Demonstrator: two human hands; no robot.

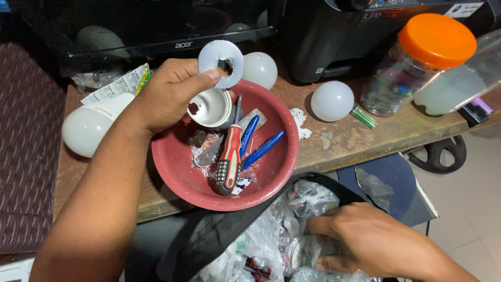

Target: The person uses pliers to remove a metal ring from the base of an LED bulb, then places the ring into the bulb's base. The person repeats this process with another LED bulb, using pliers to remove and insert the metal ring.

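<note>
Nearest, at about five o'clock, the right hand (365, 240) is sunk among crinkled clear plastic packets (305, 201) inside an open black zip bag (209, 235); its fingers curl into the packets, but whether its grip is pinching any one of them cannot be told. Just beyond, near the middle, a red bowl (274, 175) sits on the worn wooden surface (355, 141), its near rim overhanging the edge; in it lie a red-handled screwdriver (229, 156), blue-handled pliers (258, 143), bits of foil and a white bulb housing (211, 107). The left hand (167, 94) reaches in from seven o'clock and hovers over the bowl's far rim; its grip pinches a flat white disc (222, 62) with a hole in its middle between thumb and forefinger, held up at twelve o'clock above the housing. At nine o'clock a whole white bulb (88, 128) lies on its side by a printed packet (117, 86). Two white bulb domes (332, 101) rest at one o'clock, one just behind the bowl, a small green part beside the other. At two o'clock stands a clear jar with an orange lid (436, 39), and a black monitor (156, 26) lies farthest back
</note>
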